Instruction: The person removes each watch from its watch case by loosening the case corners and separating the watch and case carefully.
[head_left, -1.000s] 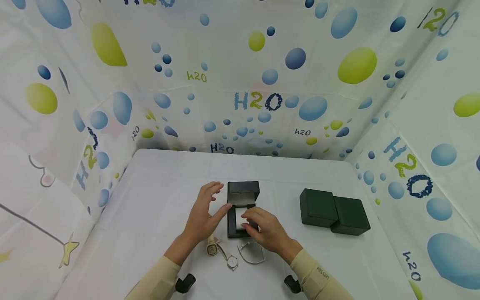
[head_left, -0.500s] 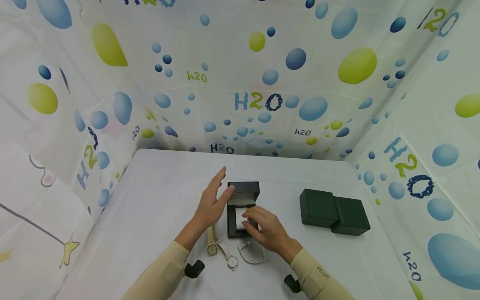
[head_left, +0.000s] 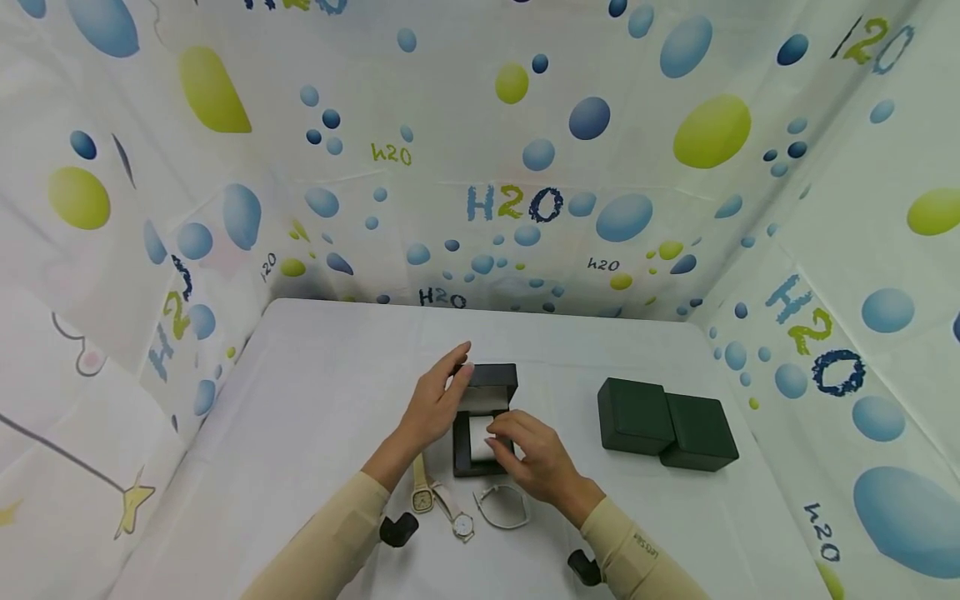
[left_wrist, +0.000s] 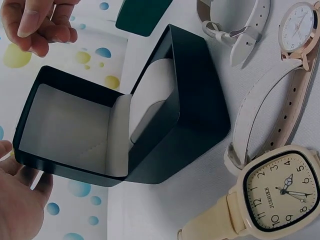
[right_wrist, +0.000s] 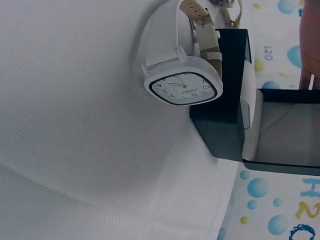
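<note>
An opened dark green watch box (head_left: 465, 458) stands on the table, its lid raised and a white cushion (head_left: 480, 433) inside. My left hand (head_left: 435, 404) is at the left side of the lid (left_wrist: 70, 132), fingers fairly straight and touching its edge. Over the right side of the box is my right hand (head_left: 536, 454), fingers loosely curled, nothing visible in them. In front lie a cream square watch (left_wrist: 280, 192), a round white-dial watch (left_wrist: 298, 27) with a pale strap, and a white square watch (right_wrist: 185, 87) resting on its side with its strap looped.
Two closed dark green boxes (head_left: 637, 414) sit side by side, touching, on the right of the white-covered table (head_left: 337, 350). A patterned curtain (head_left: 420, 100) hangs around the back and sides. A black wrist camera (head_left: 399, 529) is on the left sleeve.
My left hand has moved up and right, from beside the box to the left edge of its lid. The right hand has stayed almost still over the box.
</note>
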